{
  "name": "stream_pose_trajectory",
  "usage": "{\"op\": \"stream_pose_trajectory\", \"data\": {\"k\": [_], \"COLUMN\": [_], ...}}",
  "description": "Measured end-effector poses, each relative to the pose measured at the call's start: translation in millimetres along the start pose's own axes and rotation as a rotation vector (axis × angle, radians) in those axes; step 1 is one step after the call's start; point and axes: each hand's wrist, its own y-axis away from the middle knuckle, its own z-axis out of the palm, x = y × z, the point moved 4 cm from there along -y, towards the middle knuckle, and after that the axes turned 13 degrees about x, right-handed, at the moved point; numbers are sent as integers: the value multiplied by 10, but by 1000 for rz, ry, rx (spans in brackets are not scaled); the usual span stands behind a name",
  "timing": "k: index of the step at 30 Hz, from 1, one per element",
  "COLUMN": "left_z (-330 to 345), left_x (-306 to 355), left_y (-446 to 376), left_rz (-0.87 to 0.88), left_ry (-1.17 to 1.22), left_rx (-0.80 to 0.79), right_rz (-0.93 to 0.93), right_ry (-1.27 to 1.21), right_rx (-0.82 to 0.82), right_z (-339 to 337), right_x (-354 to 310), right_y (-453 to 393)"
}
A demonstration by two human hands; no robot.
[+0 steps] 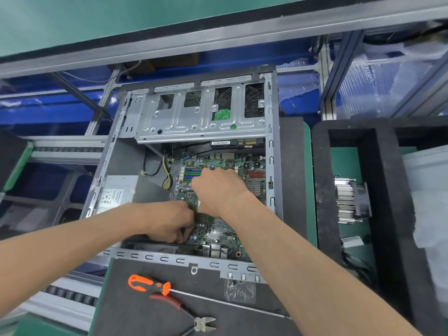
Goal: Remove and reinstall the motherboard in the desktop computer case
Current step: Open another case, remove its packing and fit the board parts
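The desktop computer case (272,151) lies open on its side on a dark mat (150,309) over the desk (309,190), and the green motherboard (218,229) sits inside it, in the right half of the bay. Both hands reach into the case. The left hand (169,223) is at the board's left edge with its fingers curled down against it; whether they grip the board or only press on it cannot be told. The right hand (218,187) lies over the middle of the board, near the blue and green memory slots (192,174), fingers bent downward; what they hold, if anything, is hidden beneath the hand.

Above the board, the metal drive cage (198,115) spans the case's far end and overhangs the board's upper edge. To the left, 1 power supply (116,192) fills the corner, and a bundle of yellow and black cables (167,170) hangs just beside the board. The case's right wall runs close along the board's right edge.

On the mat in front of the case lie 2 tools: 1 orange-handled screwdriver (150,284) and 1 pair of red-handled cutters (194,316), crossing each other. A small clear bag (240,291) lies near them. To the right, a black foam tray (383,190) holds 1 finned heatsink with fan (351,202).
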Motion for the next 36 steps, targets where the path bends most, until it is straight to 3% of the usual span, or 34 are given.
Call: {"op": "stream_pose_trajectory", "data": {"k": [19, 27, 36], "left_z": [-88, -428, -540], "left_x": [44, -65, -37], "left_y": [43, 156, 152], "left_rz": [22, -37, -106], "left_ry": [57, 47, 249], "left_rx": [8, 285, 304], "right_rz": [20, 50, 92], "right_ry": [20, 38, 53], "right_rx": [-7, -13, -8], "right_z": [45, 50, 52], "right_x": [16, 28, 34], "right_y": [-29, -34, -36]}}
